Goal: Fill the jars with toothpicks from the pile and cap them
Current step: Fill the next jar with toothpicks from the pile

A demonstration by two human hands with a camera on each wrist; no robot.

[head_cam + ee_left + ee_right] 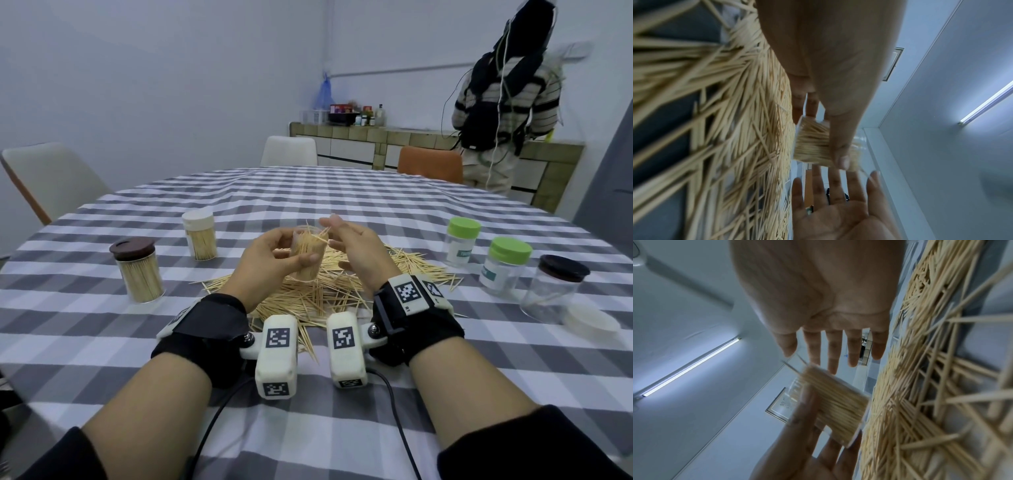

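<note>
Inventory, referenced to the pile [308, 291]: I hold one nearly full jar [307, 255] above it, left hand [270, 262] gripping, right hand [352, 250] spread. Two capped full jars [140, 270] left; three unfilled jars [505, 270] right.

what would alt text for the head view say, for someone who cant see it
A left hand grips an uncapped clear jar packed with toothpicks above a toothpick pile on a checked tablecloth, while the open right hand hovers at its mouth. Filled capped jars stand left, emptier ones right.
</note>
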